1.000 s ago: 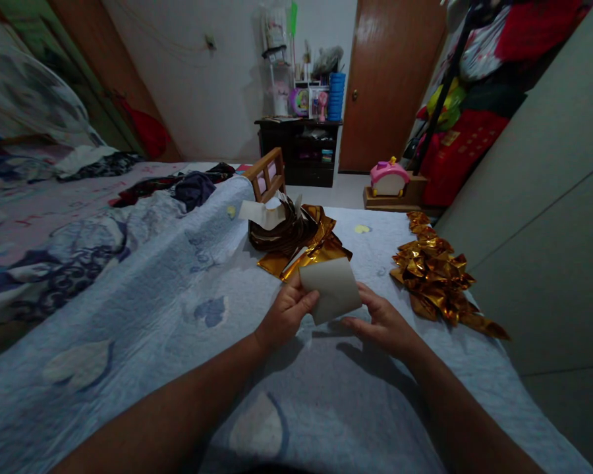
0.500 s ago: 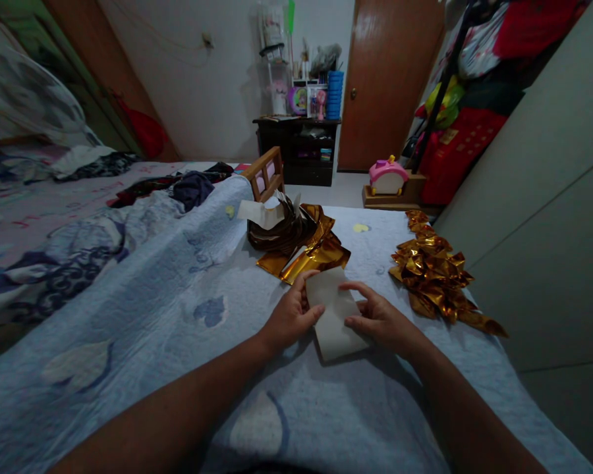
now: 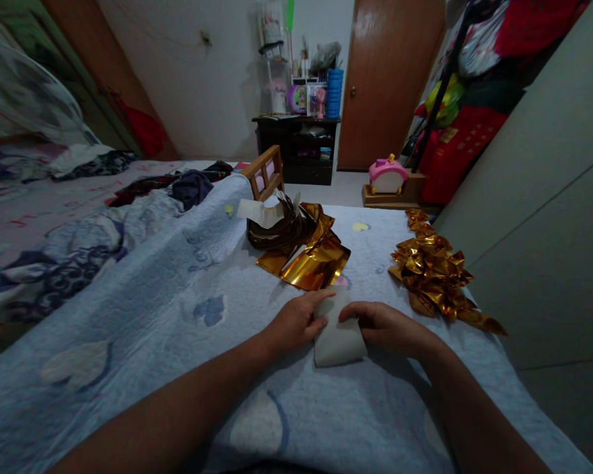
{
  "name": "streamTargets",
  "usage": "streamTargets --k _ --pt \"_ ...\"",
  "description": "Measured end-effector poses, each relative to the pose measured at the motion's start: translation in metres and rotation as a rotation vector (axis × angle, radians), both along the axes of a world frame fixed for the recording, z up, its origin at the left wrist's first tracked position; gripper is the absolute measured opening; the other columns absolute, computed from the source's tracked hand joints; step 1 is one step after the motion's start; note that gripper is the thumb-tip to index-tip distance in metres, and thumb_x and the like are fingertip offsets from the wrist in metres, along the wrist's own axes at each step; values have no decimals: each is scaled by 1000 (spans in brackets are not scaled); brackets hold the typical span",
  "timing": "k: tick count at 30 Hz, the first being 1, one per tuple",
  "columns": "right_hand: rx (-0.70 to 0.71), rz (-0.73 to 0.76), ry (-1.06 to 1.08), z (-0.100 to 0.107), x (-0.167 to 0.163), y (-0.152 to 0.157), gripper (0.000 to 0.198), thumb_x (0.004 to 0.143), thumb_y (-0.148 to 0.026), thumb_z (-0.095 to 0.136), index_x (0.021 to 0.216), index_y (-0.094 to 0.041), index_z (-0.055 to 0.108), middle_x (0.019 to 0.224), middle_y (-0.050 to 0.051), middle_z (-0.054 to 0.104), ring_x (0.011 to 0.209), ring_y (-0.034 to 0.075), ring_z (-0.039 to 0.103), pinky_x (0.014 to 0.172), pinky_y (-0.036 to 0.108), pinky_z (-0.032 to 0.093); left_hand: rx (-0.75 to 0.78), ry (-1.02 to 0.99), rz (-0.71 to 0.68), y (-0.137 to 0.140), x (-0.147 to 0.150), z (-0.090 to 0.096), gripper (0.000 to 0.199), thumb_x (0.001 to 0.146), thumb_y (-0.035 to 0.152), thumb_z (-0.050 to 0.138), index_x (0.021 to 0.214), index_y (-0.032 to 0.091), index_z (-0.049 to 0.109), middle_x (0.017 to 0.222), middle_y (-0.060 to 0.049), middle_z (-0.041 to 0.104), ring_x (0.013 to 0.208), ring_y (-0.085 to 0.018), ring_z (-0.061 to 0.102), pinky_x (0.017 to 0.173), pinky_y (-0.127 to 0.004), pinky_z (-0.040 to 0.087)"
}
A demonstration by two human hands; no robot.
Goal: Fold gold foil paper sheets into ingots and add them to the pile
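A sheet of paper (image 3: 337, 339), pale side up, lies low over the bed between my two hands. My left hand (image 3: 299, 319) grips its left edge, thumb on top and fingers toward the far corner. On the right edge, my right hand (image 3: 385, 324) has its fingers curled round the paper; the fingertips underneath are hidden. Just beyond the hands is a stack of gold foil paper (image 3: 316, 260), some sheets shiny side up, others fanned with pale backs showing. To the right sits a pile of folded gold foil pieces (image 3: 432, 266).
A light-blue quilt (image 3: 168, 342) with heart patterns covers the bed. Rumpled clothes and bedding (image 3: 89, 230) lie along the left. A wooden bed post (image 3: 265, 172) rises behind the foil stack. A pale cabinet (image 3: 538, 263) borders the right side.
Both hands have brought the paper slightly nearer and lower. It looks narrower and straighter now, and the right fingers have curled in more over its edge.
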State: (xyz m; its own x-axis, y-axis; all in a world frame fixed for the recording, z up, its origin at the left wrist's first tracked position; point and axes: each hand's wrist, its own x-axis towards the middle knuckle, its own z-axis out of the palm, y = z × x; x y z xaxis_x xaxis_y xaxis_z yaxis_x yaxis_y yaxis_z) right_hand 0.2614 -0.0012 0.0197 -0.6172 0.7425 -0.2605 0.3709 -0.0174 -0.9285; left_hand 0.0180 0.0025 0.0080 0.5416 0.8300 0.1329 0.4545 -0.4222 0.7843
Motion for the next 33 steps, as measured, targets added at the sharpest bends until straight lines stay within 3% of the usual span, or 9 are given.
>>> streamTargets --k 2,7,12,18,23,29,33 --pt "101 18 -63 0 2 0 31 79 -19 63 109 -20 63 89 1 59 75 16 55 64 26 43 48 51 -11 0 0 -1 53 84 12 61 136 19 58 126 -11 64 112 -25 62 97 -38 49" --pt "406 78 -280 14 3 -5 44 78 -12 71 120 -23 65 105 4 52 92 19 56 80 29 47 118 184 -10 1 0 -3 32 86 13 63 117 17 71 102 -8 64 92 -21 64 82 -32 51" --pt "428 113 -336 29 -3 -14 51 76 -14 78 124 -24 64 118 7 49 102 21 56 89 31 49 145 232 -30 0 -1 -2 22 89 14 61 108 15 73 94 -8 66 89 -21 65 78 -29 49" --pt "500 230 -289 34 -6 -15 41 73 -13 83 111 -26 74 128 8 54 121 27 50 102 39 44 153 265 -79 0 -1 1 20 89 20 64 106 16 73 90 -7 70 84 -20 66 75 -28 46" --pt "487 256 -297 32 -1 -11 27 77 -3 75 93 -24 80 112 6 65 109 23 59 98 36 46 144 405 -116 -5 -2 7 18 93 25 62 107 22 73 83 -3 73 78 -20 68 66 -26 42" --pt "547 241 -180 30 0 -6 13 85 -15 72 93 -22 79 112 7 70 111 24 61 100 38 44 278 498 -97 -8 -7 9 16 93 28 60 101 22 73 80 -4 69 75 -20 65 64 -27 42" --pt "398 207 -130 29 -4 -4 20 95 -23 56 88 -17 73 84 4 70 77 16 63 73 27 47 300 335 -148 -1 -9 8 23 84 12 54 94 18 73 95 -9 67 89 -21 63 76 -29 47"
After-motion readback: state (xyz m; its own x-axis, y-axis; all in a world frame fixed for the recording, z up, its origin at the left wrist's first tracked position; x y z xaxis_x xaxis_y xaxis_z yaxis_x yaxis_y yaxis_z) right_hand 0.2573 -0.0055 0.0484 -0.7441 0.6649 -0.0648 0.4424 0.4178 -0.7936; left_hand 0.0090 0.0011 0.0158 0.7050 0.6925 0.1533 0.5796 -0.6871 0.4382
